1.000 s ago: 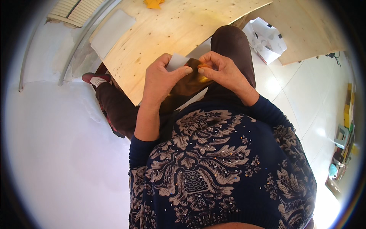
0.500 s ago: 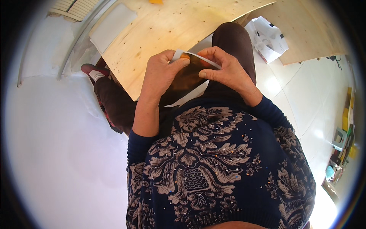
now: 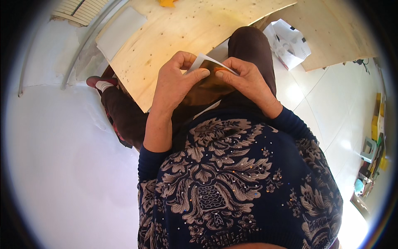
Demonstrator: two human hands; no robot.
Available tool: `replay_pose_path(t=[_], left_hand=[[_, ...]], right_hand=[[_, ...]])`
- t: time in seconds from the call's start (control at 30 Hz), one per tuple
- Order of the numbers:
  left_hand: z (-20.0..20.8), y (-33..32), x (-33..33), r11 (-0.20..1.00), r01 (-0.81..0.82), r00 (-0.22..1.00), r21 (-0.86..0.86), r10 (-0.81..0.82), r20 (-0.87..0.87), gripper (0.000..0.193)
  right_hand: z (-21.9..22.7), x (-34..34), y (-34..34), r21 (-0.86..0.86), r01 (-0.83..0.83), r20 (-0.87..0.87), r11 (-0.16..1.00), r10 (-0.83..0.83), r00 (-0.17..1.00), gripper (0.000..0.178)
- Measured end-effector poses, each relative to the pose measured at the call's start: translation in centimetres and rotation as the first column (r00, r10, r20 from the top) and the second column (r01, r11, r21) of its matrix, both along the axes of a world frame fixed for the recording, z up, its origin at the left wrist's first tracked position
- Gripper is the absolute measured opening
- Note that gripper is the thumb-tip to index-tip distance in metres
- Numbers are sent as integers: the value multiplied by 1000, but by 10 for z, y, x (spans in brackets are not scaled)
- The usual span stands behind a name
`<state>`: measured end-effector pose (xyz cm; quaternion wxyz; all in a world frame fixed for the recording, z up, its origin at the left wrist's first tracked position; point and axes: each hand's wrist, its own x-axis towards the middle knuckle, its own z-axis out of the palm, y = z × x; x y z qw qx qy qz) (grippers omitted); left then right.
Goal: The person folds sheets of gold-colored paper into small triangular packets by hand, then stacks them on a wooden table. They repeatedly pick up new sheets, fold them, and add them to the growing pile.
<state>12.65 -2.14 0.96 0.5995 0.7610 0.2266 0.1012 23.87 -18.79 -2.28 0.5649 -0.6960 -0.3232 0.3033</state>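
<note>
Above my lap I hold a shiny gold, foil-like sheet [image 3: 209,88] with a white border along its upper edge. My left hand [image 3: 173,85] pinches the upper left part of it, thumb on the gold face and fingers behind. On the other side my right hand [image 3: 249,82] grips the upper right edge, its thumb close to the left thumb. A small orange patch [image 3: 219,69] shows by the right thumb; I cannot tell whether it is a reflection or a separate piece. A pale strip [image 3: 207,108] shows below the sheet.
A plywood table [image 3: 141,70] stands in front of me, with a pale flat sheet [image 3: 120,33] and an orange piece [image 3: 168,3] on it. To the right are a white bag [image 3: 287,45] on the tiled floor and a second wooden board [image 3: 331,41]. A grey stool [image 3: 368,149] stands far right.
My hands have drawn closer together, the right thumb moving in toward the left one. The sheet has tilted, so more of its gold face shows.
</note>
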Motion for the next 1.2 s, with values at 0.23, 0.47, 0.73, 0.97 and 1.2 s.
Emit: replay_pose_path(t=[0.23,0.47,0.73,0.97,1.2], left_hand=[[-7,-1,2,999,-33,996,39,29,90,17],[-9,-1,0,998,-60,998,24,60,31,20],[-13,10,2,998,-43,998,49,40,55,23],[-11,9,0,995,-21,991,96,9,132,20],[-4,0,8,954,30,977,298,-91,193,19]], right_hand=[[0,-2,-1,-15,4,-3,1000,-4,1000,23],[0,-2,-4,24,-17,28,1000,16,999,26],[-1,5,-1,119,-20,-75,993,29,997,39],[5,6,1,64,-78,-173,995,88,981,38],[15,9,13,175,-58,263,983,11,965,26]])
